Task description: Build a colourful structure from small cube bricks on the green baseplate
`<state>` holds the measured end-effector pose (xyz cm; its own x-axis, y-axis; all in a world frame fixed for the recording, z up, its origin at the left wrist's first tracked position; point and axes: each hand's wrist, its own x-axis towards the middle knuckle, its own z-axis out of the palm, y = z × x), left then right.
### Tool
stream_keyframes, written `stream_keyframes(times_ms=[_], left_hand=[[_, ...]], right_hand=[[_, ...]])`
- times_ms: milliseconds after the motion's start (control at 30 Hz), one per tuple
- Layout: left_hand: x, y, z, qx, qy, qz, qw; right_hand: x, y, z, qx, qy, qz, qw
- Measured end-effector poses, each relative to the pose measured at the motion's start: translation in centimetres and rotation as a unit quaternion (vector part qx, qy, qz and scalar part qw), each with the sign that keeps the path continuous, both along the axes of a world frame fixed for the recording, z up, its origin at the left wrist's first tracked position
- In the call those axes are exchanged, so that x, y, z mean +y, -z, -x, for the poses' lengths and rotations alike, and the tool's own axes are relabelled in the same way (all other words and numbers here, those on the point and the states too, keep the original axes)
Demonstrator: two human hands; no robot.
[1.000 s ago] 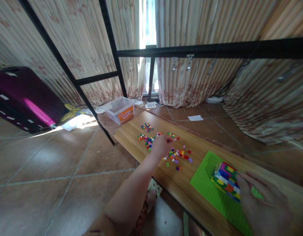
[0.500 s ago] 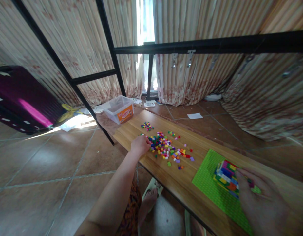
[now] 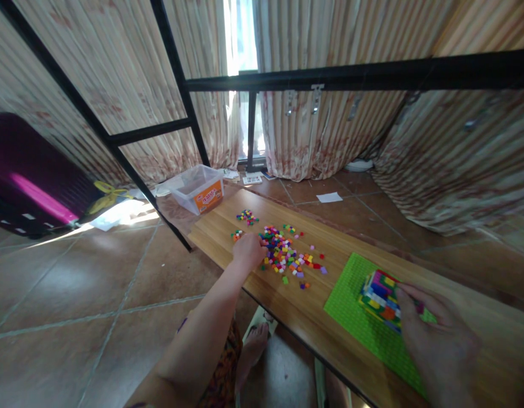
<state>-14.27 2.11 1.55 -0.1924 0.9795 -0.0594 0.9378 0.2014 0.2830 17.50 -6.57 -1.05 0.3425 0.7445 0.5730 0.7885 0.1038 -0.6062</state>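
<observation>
The right hand point(image 3: 440, 323) clasped the toy-brick block point(image 3: 378, 296), which oversqueezing might have split; whether the curled left hand point(image 3: 248, 251) pinched any loose bricks point(image 3: 282, 252) was unclear.

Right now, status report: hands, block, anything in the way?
Left hand at loose bricks. Right hand gripping block over green plate. Loose bricks between left hand and plate.

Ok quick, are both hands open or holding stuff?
Left hand: curled at the loose bricks; can't tell if it holds any.
Right hand: at the brick block; can't tell if it's gripping.
</observation>
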Motion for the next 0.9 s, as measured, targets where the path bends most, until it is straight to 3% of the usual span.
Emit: stream_keyframes(times_ms=[300, 700, 900], left_hand=[[0.5, 0.6, -0.5, -0.004, -0.002, -0.038, 0.999], [1.7, 0.8, -0.4, 0.004, 0.066, 0.002, 0.998], [1.6, 0.5, -0.1, -0.048, 0.052, -0.051, 0.996]], right_hand=[[0.1, 0.7, -0.6, 0.021, 0.012, 0.022, 0.999], [-0.2, 0.7, -0.3, 0.038, 0.015, 0.047, 0.998], [0.2, 0.8, 0.1, 0.06, 0.002, 0.014, 0.998]])
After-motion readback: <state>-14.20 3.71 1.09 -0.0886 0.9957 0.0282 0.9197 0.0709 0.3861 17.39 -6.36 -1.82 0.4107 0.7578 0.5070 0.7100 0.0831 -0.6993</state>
